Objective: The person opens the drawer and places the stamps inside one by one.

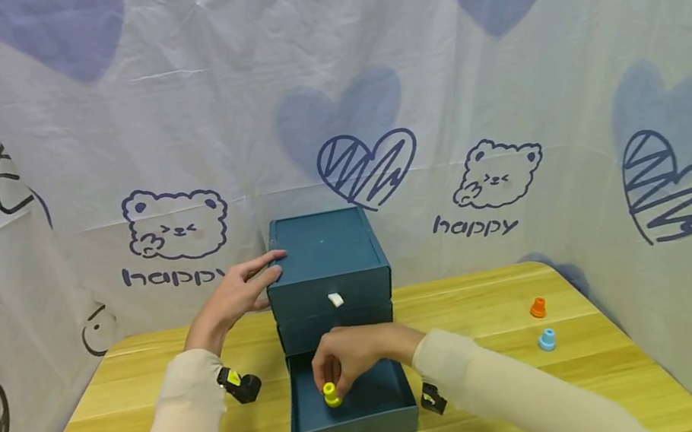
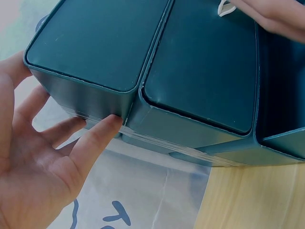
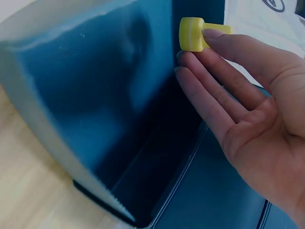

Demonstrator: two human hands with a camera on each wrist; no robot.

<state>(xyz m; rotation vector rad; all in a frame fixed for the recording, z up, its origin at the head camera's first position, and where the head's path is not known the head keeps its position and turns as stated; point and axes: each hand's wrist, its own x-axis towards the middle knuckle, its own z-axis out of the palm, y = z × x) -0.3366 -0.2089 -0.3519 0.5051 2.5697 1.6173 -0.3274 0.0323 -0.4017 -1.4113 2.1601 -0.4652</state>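
A dark teal drawer box (image 1: 332, 295) stands on the table, its bottom drawer (image 1: 384, 394) pulled out towards me. My right hand (image 1: 352, 354) is over that drawer and pinches a small yellow stepped peg (image 1: 331, 395) between thumb and fingers. In the right wrist view the yellow peg (image 3: 191, 34) is held beside the drawer's inner wall (image 3: 95, 71). My left hand (image 1: 235, 297) rests on the left side and top edge of the box. Seen from the left wrist, the fingers of the left hand (image 2: 47, 152) are spread and touch the box's side.
An orange peg (image 1: 538, 307) and a light blue peg (image 1: 547, 339) stand on the table (image 1: 491, 407) to the right. White pull tabs (image 1: 335, 300) mark the drawer fronts. A printed white cloth (image 1: 237, 150) hangs behind and at both sides.
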